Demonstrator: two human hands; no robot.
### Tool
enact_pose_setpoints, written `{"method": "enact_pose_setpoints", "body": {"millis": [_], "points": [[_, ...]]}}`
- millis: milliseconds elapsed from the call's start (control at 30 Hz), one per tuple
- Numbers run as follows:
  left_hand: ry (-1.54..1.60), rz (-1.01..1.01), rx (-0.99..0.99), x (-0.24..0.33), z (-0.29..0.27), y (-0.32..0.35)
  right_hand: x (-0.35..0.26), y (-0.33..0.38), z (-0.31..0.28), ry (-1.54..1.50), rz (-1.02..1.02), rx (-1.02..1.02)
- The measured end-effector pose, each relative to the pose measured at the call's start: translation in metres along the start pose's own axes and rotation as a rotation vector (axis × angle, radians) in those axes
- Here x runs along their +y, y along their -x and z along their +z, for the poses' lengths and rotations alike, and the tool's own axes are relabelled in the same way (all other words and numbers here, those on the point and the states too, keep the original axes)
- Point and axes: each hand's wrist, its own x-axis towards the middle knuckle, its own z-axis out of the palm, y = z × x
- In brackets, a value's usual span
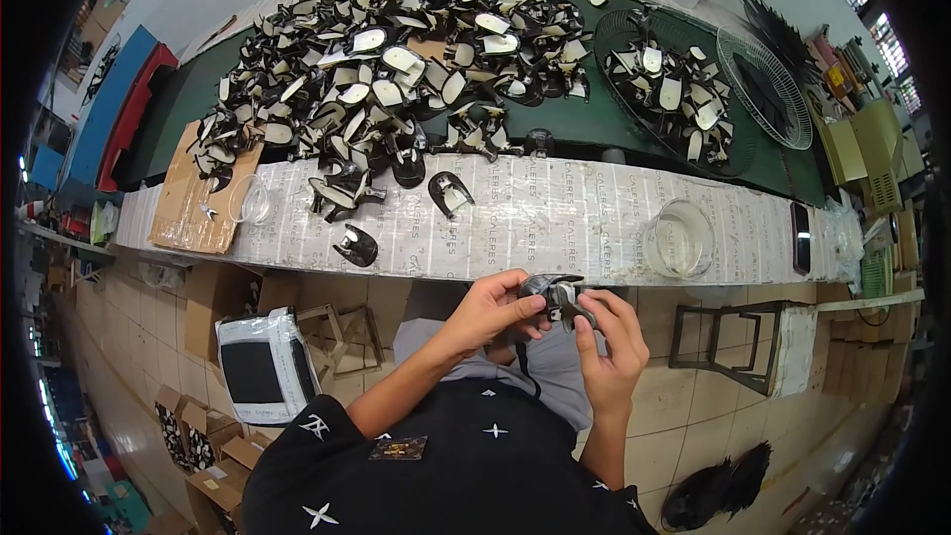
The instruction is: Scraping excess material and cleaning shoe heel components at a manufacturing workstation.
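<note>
Your L hand (500,309) has its grip clamped on a small dark pc w/ a pale metal part (555,297), & your R hand (614,339) pinches its R side btwn thumb & fingertips, so 2 grips are on 1 pc, held up by the near edge of the bench (555,223). Past your hands, 2 loose curved pcs (360,246) lie nr that edge, w/ a big pile of black & cream pcs (386,64) behind, & a clear round bowl (682,241) sits to the R, nr a dark phone (800,238).
</note>
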Motion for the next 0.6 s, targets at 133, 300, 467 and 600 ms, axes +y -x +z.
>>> {"method": "enact_pose_setpoints", "body": {"millis": [133, 300, 467, 600], "points": [[-0.034, 0.023, -0.005, 0.0, -0.0007, -0.0004, -0.0013, -0.0029, 0.0025, 0.071, -0.066, 0.015], [-0.045, 0.046, 0.0, -0.001, -0.0018, -0.0016, -0.0032, -0.0016, 0.0059, 0.156, -0.014, 0.08], [-0.086, 0.049, -0.018, -0.0015, -0.0055, -0.0027, 0.0003, -0.0013, 0.0048, 0.276, -0.043, 0.138], [-0.051, 0.018, -0.005, -0.0027, -0.0093, -0.0023, 0.0011, -0.0007, -0.0001, 0.25, 0.017, 0.172]]}}
